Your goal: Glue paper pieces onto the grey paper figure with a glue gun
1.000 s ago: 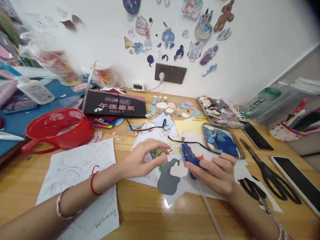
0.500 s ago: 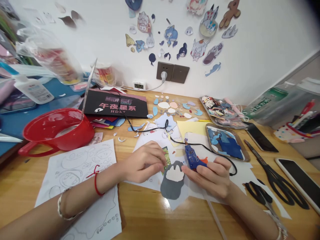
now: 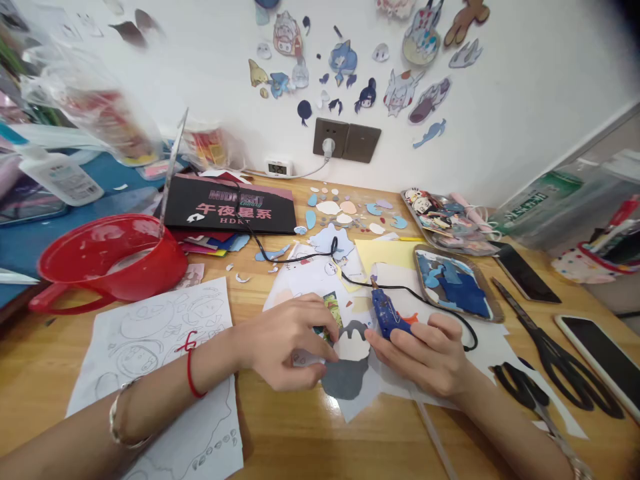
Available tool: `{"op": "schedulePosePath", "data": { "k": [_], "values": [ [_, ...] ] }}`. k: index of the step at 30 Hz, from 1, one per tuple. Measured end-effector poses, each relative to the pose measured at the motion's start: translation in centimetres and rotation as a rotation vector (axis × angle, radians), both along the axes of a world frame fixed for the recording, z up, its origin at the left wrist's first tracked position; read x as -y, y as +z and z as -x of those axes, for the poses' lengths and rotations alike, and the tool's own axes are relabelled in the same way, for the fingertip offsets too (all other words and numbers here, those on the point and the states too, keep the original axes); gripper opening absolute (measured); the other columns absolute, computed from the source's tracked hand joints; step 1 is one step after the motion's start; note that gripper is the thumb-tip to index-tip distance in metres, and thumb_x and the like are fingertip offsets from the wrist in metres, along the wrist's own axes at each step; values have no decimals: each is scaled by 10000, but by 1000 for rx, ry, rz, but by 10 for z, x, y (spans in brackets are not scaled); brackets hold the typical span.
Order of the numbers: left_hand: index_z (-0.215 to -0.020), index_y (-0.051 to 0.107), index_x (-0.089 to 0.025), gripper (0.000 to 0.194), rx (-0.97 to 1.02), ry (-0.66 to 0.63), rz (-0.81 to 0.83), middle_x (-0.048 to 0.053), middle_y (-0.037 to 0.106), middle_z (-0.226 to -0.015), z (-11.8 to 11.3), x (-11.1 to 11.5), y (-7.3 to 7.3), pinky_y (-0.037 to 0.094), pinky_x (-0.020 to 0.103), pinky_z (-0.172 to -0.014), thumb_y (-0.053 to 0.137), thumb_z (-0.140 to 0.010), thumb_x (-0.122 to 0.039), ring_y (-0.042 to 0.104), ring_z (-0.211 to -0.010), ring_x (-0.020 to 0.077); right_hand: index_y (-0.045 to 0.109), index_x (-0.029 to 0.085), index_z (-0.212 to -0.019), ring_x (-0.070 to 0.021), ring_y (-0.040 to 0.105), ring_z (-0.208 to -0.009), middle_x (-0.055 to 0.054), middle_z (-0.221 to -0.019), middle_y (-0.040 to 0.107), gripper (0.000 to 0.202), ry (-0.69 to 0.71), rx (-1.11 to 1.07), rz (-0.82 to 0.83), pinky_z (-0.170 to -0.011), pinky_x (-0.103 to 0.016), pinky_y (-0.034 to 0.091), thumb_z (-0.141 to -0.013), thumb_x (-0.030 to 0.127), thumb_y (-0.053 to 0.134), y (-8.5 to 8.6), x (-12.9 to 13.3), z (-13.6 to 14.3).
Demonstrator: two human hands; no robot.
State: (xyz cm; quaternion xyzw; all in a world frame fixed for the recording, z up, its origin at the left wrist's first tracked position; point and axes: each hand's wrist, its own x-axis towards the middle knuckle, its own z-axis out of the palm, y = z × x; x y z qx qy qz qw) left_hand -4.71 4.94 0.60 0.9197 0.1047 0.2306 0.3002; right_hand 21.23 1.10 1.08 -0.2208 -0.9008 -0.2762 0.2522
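A dark grey cutout [image 3: 345,379] with a white piece [image 3: 353,348] on it lies on the papers between my hands. My left hand [image 3: 285,337] hovers at its left edge, fingers bent and thumb apart, with nothing visible in them. In my right hand [image 3: 425,357] is a blue glue gun [image 3: 386,317] with an orange trigger, its nozzle pointing up and away from me. My right fingertips are near the cutout's right edge; whether they touch it I cannot tell. A clear glue stick [image 3: 434,433] trails out below that hand.
The gun's black cord [image 3: 300,258] crosses the papers. To the left are a red pot [image 3: 115,260] and a sketched sheet [image 3: 115,340]. On the right lie large scissors [image 3: 545,347], smaller scissors [image 3: 520,387], two phones and a tray [image 3: 453,283] of blue scraps. Several paper cutouts lie behind.
My left hand has come down slightly, its thumb spreading away from the fingers beside the grey cutout. My right hand keeps the glue gun in nearly the same place. The view has shifted slightly.
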Motion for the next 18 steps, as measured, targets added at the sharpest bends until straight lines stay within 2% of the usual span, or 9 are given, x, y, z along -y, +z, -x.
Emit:
{"op": "schedulePosePath", "data": {
  "k": [2,5,10,18],
  "values": [
    [-813,575,-194,115,-1,40,18,80,643,-914,-2,1,-2,430,387,-813,560,-743,-285,590,-816,226,685,209,-931,-127,431,-686,46,-639,603,145,-4,-39,6,-682,-305,322,-787,203,692,-1,0,1],
    [-814,457,-198,284,-75,146,85,60,622,-894,-5,4,-3,432,357,-760,652,-727,-385,559,-797,212,682,203,-920,-129,423,-682,50,-630,609,141,-14,-64,34,-677,-310,318,-780,218,700,-2,0,3],
    [-808,370,-214,344,-107,188,167,49,602,-1038,-10,6,-5,402,332,-819,692,-721,-299,534,-910,200,681,196,-929,-125,416,-674,54,-610,603,126,4,-48,26,-664,-307,316,-804,206,673,-1,0,3],
    [-803,347,-215,312,-95,213,217,44,590,-968,-9,6,-5,396,320,-784,650,-763,-280,520,-861,186,680,203,-951,-130,433,-700,49,-632,612,169,9,-32,36,-678,-305,324,-784,173,688,-3,-1,2]
  ]
}}
